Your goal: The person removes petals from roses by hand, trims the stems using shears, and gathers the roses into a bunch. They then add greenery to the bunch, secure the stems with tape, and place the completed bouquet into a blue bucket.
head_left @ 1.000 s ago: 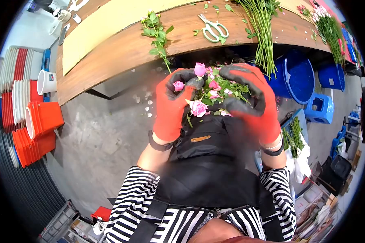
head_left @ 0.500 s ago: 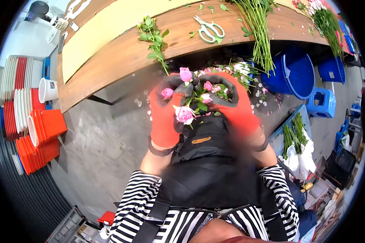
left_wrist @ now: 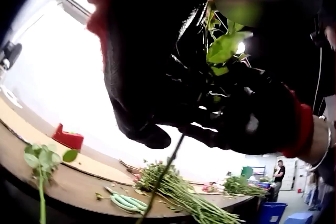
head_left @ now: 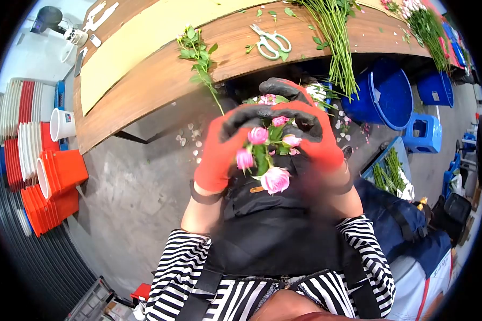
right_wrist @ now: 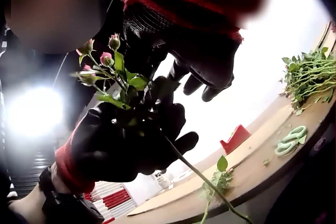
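In the head view, my left hand (head_left: pixel 219 147), in a red and black glove, grips a spray of pink roses (head_left: pixel 276 180) in front of the black apron. Several blooms face up between the hands. My right hand (head_left: pixel 325 140), gloved alike, curls in from the other side, its fingers at the stem among the leaves. The right wrist view shows the left hand (right_wrist: pixel 113 148) round the leafy part, with the bare lower stem (right_wrist: pixel 197 170) slanting toward the table. Fingers and leaves (left_wrist: pixel 223 48) hide the exact pinch point.
On the wooden table (head_left: pixel 139 88) lie green-handled scissors (head_left: pixel 264 35), a leafy rose stem (head_left: pixel 202 61) and a bundle of long stems (head_left: pixel 341 61). Blue buckets (head_left: pixel 390 96) and a blue stool (head_left: pixel 424 134) stand at right. A person in navy (head_left: pixel 393 219) is close by on the right.
My right hand, loosely spread and apart from the left at first, has closed in on the spray. The roses have tipped toward my body. A person in navy has come into view at right.
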Action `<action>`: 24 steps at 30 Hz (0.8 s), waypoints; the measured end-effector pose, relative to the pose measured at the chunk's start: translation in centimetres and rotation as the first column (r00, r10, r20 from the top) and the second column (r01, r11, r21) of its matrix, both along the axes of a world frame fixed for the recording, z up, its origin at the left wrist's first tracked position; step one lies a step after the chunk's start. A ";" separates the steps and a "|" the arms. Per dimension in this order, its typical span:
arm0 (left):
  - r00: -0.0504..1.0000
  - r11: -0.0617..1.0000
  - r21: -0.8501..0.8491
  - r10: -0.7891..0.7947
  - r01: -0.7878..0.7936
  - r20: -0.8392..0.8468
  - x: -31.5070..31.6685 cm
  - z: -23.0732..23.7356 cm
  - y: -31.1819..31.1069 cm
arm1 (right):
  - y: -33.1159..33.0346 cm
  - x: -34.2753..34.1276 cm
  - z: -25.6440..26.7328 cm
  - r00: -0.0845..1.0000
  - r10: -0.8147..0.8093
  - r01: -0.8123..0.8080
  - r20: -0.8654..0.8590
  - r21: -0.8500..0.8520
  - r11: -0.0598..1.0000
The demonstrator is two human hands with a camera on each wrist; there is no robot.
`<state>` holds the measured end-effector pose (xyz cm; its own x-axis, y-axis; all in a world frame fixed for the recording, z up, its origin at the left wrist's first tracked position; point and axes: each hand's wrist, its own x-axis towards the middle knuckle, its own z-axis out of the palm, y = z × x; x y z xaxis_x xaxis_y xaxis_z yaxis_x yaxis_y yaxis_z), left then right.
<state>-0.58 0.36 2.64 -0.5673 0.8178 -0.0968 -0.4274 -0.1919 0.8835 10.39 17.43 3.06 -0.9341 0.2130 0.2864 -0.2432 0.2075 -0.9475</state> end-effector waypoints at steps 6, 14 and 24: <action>0.993 0.997 -0.064 -0.047 0.040 -0.106 0.5 -0.5 0.4 | -0.5 0.2 0.5 0.999 0.000 0.002 0.054 -0.038 0.999; 0.562 0.940 0.016 0.217 -0.340 -0.798 1.9 -1.5 1.0 | -1.4 1.1 0.4 0.949 -0.314 0.306 -0.029 0.322 0.896; 0.356 0.890 0.095 0.273 -0.446 -0.894 2.7 -0.6 1.5 | -2.3 1.5 0.5 0.870 -0.449 0.491 -0.204 0.447 0.748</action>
